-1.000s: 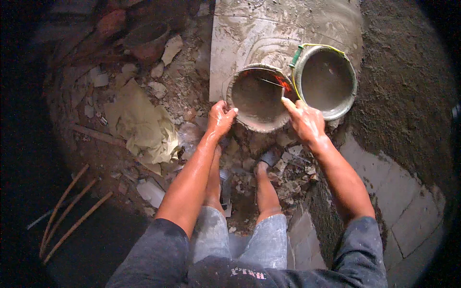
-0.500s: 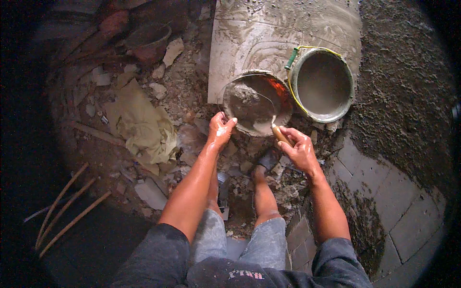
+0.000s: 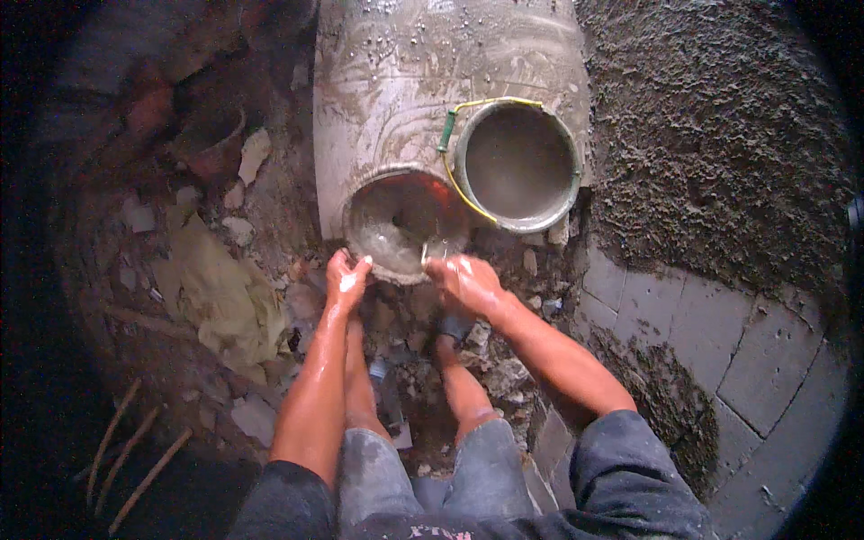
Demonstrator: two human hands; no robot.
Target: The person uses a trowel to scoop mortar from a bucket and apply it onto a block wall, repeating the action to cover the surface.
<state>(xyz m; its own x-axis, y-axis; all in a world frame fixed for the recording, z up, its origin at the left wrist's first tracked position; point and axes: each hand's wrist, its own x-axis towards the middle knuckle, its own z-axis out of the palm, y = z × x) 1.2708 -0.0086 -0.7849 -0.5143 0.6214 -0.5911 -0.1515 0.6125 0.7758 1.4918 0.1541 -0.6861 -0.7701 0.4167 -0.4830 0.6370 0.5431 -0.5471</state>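
Note:
My left hand (image 3: 346, 281) is closed on the near left rim of a round bucket (image 3: 376, 183) with orange showing on its inner wall. Wet grey mortar (image 3: 389, 236) lies inside. In my right hand (image 3: 470, 283), at the near right rim, is a trowel; its metal shank (image 3: 425, 256) shows over the rim, while the blade is out of sight and the fingers hide the handle. Just right of this bucket stands a second bucket (image 3: 533, 224), full of smooth grey slurry, its yellow wire handle with a green grip (image 3: 447, 131) lying to the left.
Both buckets are on or against a mortar-smeared board (image 3: 360, 117). Rough wet mortar (image 3: 711, 153) covers the right side, beside grey blocks (image 3: 769, 360). Leftward lie rubble, a crumpled yellowish cloth (image 3: 225, 301) and several thin sticks (image 3: 135, 454). Broken pieces surround my feet.
My view has shifted, so both buckets appear farther left. My right hand has moved left along the near rim with the trowel. The pale mortar lump in the bucket no longer shows.

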